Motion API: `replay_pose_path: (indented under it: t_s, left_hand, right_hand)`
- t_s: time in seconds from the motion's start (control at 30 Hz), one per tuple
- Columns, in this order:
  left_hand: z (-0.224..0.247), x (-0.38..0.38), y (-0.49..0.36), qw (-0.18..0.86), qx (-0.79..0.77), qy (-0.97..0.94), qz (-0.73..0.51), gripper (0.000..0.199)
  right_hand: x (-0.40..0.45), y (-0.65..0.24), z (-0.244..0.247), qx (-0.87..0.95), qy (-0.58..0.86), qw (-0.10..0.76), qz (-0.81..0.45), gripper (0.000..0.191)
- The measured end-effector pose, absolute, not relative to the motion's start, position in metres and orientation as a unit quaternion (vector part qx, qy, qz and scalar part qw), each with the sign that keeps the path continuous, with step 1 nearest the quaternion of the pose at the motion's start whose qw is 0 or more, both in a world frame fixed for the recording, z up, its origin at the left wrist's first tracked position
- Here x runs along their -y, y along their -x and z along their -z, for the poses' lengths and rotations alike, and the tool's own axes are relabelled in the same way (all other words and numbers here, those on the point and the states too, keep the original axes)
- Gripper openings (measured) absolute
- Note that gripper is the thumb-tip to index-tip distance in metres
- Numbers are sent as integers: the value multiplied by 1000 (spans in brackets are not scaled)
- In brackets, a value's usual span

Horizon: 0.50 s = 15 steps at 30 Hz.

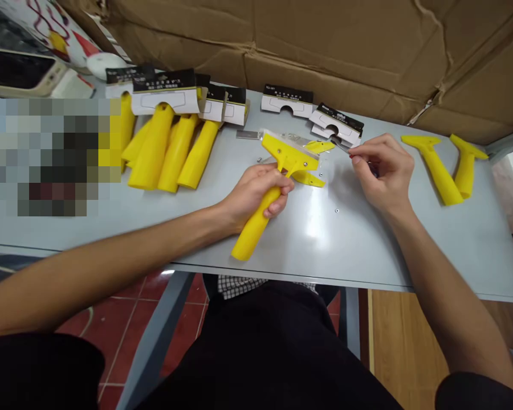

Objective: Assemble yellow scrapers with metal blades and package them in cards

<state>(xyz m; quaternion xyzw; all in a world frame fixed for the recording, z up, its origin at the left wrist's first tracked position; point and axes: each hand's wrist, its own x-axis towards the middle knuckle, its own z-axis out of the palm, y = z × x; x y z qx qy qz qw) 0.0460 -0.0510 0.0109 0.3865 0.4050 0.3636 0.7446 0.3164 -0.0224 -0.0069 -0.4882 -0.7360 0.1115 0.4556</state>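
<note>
My left hand (263,193) is wrapped round the neck of a yellow scraper (253,228), whose wide head with two screws tilts up and away from me. To the right, my right hand (382,171) pinches a screwdriver (344,149) with a thin metal shaft that points left toward the scraper head, apart from it. Behind the scraper lie small yellow pieces (310,179) and clear plastic wrap, with a flat metal blade (248,135) at their left. A small nut (337,210) lies on the grey table (316,245) between my hands.
Several yellow handles (154,154) with black-and-white cards lie at the left. Two folded cards (286,101) (337,124) sit at the back. Two yellow scraper bodies (442,171) (465,165) lie at the right. Cardboard (325,51) stands behind the table; a phone (21,71) is at the back left.
</note>
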Motion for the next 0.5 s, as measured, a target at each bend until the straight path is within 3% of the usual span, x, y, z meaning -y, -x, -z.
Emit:
replay_pose_path:
  t_s: [0.33, 0.5]
  left_hand:
    - [-12, 57, -48, 731, -406, -423, -349, 17]
    - [-12, 56, -50, 726, -417, -416, -354, 18]
  right_hand:
    - [33, -311, -13, 813, 382, 432, -76, 14]
    - [32, -313, -11, 825, 416, 372, -91, 8]
